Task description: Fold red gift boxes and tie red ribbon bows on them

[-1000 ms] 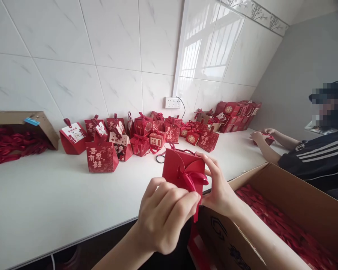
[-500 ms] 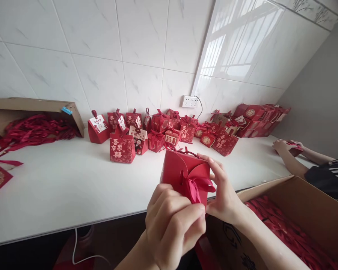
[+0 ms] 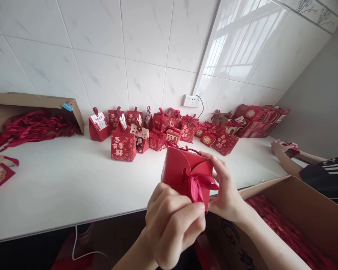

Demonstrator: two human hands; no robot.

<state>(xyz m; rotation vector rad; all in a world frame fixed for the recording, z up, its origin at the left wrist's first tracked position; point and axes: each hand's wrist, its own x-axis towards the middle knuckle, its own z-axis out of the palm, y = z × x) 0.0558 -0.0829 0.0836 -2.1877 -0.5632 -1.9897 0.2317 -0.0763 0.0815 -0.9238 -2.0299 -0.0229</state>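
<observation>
In the head view, the red box (image 3: 173,168) is held over the tabletop's (image 3: 73,180) near edge, its right side clamped by the right hand (image 3: 224,187). Flaps are folded, a bow (image 3: 197,187) is formed, and its lower end is pinched by the left hand (image 3: 174,225): tying looks nearly done, perhaps only tightening left. Behind, made-up boxes (image 3: 122,147) are grouped; loose ribbons (image 3: 42,127) are heaped.

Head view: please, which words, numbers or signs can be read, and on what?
"吾家有囍": foremost standing box.
"囍": small box with pale panel.
Held red box, facing side: none.
Too small, blurred or hidden: white tags, round emblems, carton print, other boxes' lettering.
</observation>
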